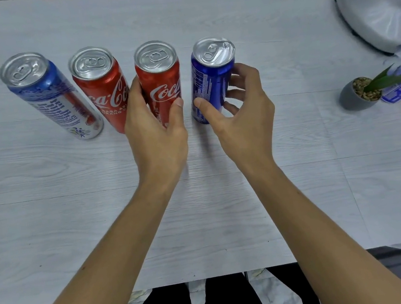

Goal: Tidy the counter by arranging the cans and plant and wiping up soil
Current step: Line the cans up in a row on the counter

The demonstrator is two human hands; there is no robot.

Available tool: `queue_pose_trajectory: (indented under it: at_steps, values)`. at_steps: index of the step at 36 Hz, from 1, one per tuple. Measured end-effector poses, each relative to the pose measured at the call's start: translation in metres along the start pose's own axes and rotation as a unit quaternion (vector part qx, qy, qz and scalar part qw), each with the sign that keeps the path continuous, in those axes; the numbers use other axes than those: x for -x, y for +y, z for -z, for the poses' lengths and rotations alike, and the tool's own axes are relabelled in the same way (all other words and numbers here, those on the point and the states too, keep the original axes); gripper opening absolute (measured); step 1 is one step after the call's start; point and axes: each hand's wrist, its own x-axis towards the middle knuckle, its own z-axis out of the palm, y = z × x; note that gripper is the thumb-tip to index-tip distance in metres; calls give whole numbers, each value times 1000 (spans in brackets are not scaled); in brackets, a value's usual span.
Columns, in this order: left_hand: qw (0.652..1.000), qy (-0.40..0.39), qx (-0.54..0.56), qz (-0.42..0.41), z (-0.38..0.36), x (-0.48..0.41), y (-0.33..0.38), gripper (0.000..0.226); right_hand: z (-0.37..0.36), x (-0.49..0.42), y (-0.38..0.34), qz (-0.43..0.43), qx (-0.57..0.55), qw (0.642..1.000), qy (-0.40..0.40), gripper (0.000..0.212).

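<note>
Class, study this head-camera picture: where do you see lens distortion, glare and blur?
Head view: wide-angle distortion makes the leftmost can lean outward; glare shines on the can tops, strongest on the blue can that the right hand holds; the plant at the right edge is blurred; soft shadows lie under both hands.

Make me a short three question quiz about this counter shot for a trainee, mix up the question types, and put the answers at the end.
1. True or false: all four cans standing in the row on the counter are red.
2. Which can does the right hand grip? A) the blue and white can at the left end B) the dark blue can at the right end C) a red can
3. Fill in: the small grey plant pot stands near the counter's ____ edge.

Key
1. False: two red cans in the middle, a blue one at each end.
2. B; the left hand grips the red can beside it.
3. Right.
</note>
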Motion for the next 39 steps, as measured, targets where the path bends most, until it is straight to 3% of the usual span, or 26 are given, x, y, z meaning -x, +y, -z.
queue_pose_trajectory:
  at_steps: [7,13,20,27,32,39]
  values:
    - [1000,-13,-4,10,1,5,-6,66,-1,1,1,-3,9,1000,-4,68]
    - [999,-28,-17,44,7,20,-14,75,3,4,6,-43,41,998,-20,83]
    - [997,-34,-27,64,19,46,-19,73,17,20,13,-63,99,991,-65,72]
    - [983,-139,-117,-8,38,67,-21,50,48,35,17,-27,192,968,-161,61]
    - [942,-259,-198,-81,38,75,-19,55,79,46,23,8,240,949,-202,62]
    - [897,-321,-257,-161,19,88,-10,58,125,64,34,27,275,941,-195,60]
